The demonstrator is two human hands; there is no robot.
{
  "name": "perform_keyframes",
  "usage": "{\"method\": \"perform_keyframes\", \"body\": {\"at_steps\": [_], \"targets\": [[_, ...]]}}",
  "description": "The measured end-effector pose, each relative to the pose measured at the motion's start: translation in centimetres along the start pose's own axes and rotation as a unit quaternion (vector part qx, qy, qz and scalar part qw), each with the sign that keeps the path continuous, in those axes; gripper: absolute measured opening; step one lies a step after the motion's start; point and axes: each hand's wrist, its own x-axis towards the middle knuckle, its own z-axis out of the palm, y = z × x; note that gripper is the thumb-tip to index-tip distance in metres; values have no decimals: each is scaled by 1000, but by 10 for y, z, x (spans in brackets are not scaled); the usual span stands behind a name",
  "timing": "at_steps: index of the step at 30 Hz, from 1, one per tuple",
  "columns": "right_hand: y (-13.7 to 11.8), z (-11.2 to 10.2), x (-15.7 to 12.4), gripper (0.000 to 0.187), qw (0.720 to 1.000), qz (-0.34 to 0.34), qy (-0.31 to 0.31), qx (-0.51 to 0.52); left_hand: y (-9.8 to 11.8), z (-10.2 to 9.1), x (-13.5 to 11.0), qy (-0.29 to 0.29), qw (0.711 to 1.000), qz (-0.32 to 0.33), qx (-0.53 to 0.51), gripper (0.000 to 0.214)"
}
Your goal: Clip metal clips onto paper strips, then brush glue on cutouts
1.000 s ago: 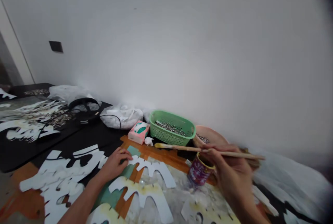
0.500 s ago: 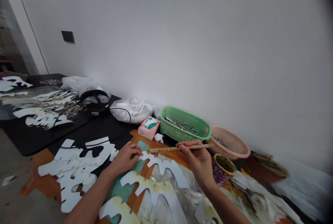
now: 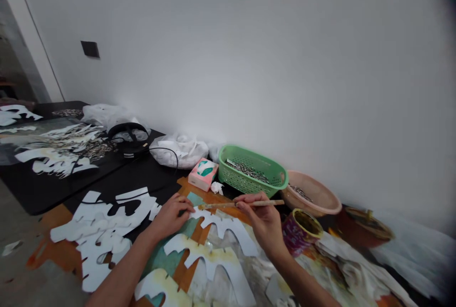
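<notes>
My right hand (image 3: 261, 219) pinches a wooden paintbrush (image 3: 242, 205), its yellow-stained bristles at the near end of a white scalloped cutout (image 3: 228, 229). My left hand (image 3: 172, 216) rests on that cutout's left end, fingers curled against it, holding nothing in its grip. Below lies a second white cutout (image 3: 210, 264) with yellowish smears. A stack of white cutouts (image 3: 99, 231) lies left of my left forearm. Right of my right hand stands a purple-patterned can (image 3: 301, 231) with yellow liquid inside.
A green plastic basket (image 3: 251, 171) of small metal pieces, a pink tissue box (image 3: 203, 175) and a pink bowl (image 3: 313, 194) line the wall. A white bag (image 3: 178, 151), headphones (image 3: 128, 138) and more cutouts lie on a black table (image 3: 46, 193) at left.
The view has swung left and down. My right hand has moved left, bringing the brush tip from beyond the can to the cutout. My left hand stays on the cutout.
</notes>
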Motion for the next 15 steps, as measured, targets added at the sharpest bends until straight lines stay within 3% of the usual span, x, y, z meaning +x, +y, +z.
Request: {"method": "perform_keyframes", "body": {"at_steps": [15], "targets": [[-4, -16, -2, 24, 1000, 10, -20, -16, 1, 0, 0, -5, 1000, -11, -7, 28]]}}
